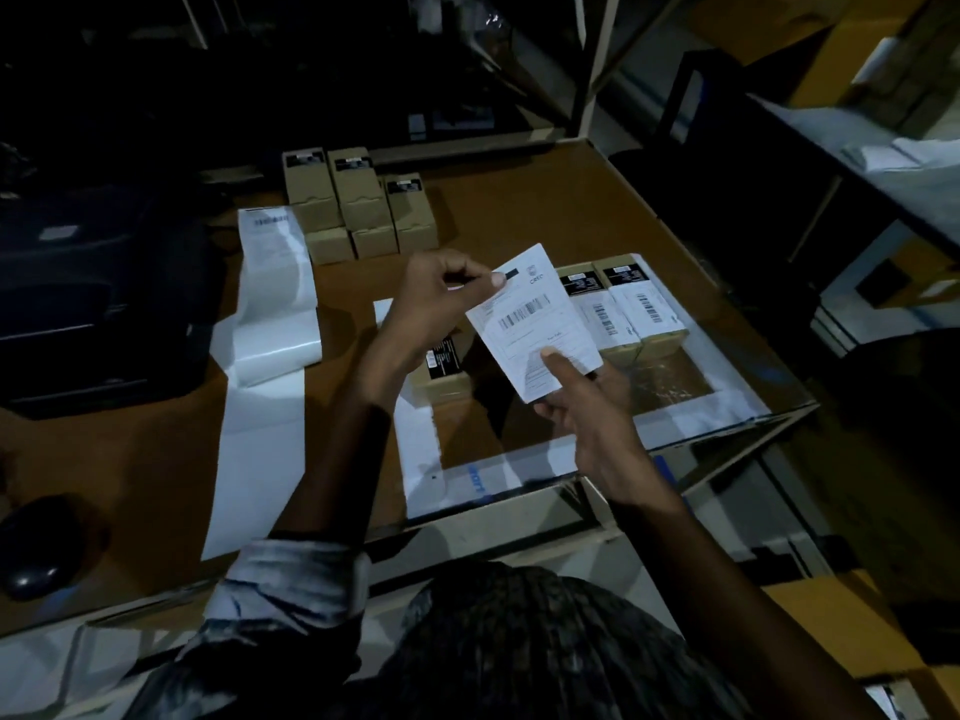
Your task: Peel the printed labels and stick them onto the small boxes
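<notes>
At nine o'clock a dark printer (98, 283) sits on the desk (545, 200), and the label strip (270, 324) runs from it toward seven o'clock, likely left loose so each next label is within reach. At eleven o'clock a cluster of plain boxes (358, 205) stands stacked, seemingly waiting their turn.

Near the centre, the left hand (426, 304) has its fingers (497, 279) curled in a pinch on the top corner of a printed label (535, 319), the place from which a backing would be started off. Under the left wrist one small box (441, 371) with a black sticker lies on the desk, probably the next to receive the label.

The right hand (592, 413) supports the label from below at its five-o'clock edge, thumb pressed on the printed face and the other fingers behind the sheet, which keeps the paper taut against the pull. Whether the backing has begun to separate cannot be told.

At two o'clock, two labelled boxes (623, 309) lie side by side, touching, set apart as finished.
</notes>
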Demonstrator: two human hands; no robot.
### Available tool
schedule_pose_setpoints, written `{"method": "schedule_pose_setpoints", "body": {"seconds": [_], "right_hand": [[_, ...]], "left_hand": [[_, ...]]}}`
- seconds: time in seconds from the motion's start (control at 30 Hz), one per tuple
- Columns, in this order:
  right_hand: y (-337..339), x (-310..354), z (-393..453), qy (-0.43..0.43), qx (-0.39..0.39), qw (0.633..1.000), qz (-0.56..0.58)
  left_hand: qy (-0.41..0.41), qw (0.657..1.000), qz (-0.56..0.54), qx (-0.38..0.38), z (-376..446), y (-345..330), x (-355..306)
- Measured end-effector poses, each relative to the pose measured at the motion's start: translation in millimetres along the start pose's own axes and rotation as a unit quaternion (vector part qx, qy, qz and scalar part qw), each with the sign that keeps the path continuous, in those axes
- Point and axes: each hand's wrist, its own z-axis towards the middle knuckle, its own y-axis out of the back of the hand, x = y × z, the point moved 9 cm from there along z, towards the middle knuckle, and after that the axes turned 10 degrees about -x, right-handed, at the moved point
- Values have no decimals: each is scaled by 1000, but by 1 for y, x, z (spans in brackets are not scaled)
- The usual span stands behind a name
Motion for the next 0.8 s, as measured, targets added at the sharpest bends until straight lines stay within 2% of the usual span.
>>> {"method": "schedule_pose_setpoints", "body": {"seconds": [0.1, 0.23, 0.4, 0.5, 0.6, 0.8], "right_hand": [[-2, 2, 8, 36, -34, 999, -17], [-9, -8, 13, 37, -61, 997, -12], [-23, -25, 15, 30, -52, 996, -62], [-23, -28, 24, 19, -49, 994, -95], [-22, -36, 33, -6, -31, 993, -113], [-16, -40, 36, -24, -36, 998, -37]], "left_hand": [[-20, 1000, 19, 14, 15, -3, 1], [-49, 997, 34, 39, 29, -5, 4], [-78, 993, 61, 66, 40, -4, 15], [-63, 992, 87, 63, 44, -2, 29], [-15, 993, 98, 57, 46, -1, 46], [73, 990, 69, 95, 41, -12, 74]]}}
